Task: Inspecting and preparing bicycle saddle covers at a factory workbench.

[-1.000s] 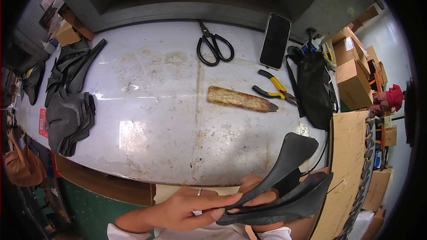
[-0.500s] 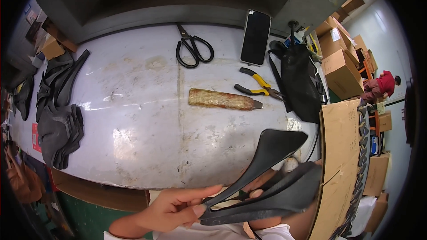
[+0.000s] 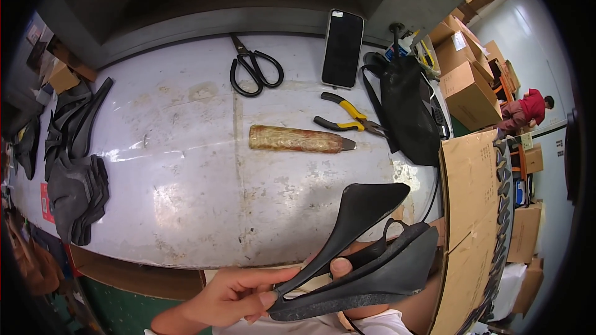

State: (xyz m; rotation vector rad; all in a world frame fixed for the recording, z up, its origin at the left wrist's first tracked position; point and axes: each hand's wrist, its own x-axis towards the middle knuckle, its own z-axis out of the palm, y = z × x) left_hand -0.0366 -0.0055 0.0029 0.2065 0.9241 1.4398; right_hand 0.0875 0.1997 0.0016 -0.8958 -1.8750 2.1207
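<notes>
A black V-shaped piece (image 3: 385, 267) with two flared wings is in front of me at the table's near edge. My left hand (image 3: 239, 298) pinches its narrow end between thumb and fingers. From the right, my right hand (image 3: 341, 266) grips it, a fingertip showing in the gap between the wings; the other fingers are mostly hidden behind it. A thin black loop stands up between the wings at the wide end. Speckles mark the lower edge. Beyond it on the table lies a cutting knife (image 3: 295, 139) with a wrapped brown handle.
Scissors (image 3: 256, 71), a phone (image 3: 343, 48), yellow-black pliers (image 3: 351, 115) and a black bag-like item (image 3: 406, 111) lie on the white table (image 3: 180, 174). Black shaped pieces (image 3: 77, 192) are stacked at left. A cardboard box (image 3: 469, 211) stands at right; a person in red (image 3: 528, 108) is farther off.
The piece has turned slightly in my hands, so its black loop and speckled edge show more clearly. My view has shifted a little, moving the table's things leftward.
</notes>
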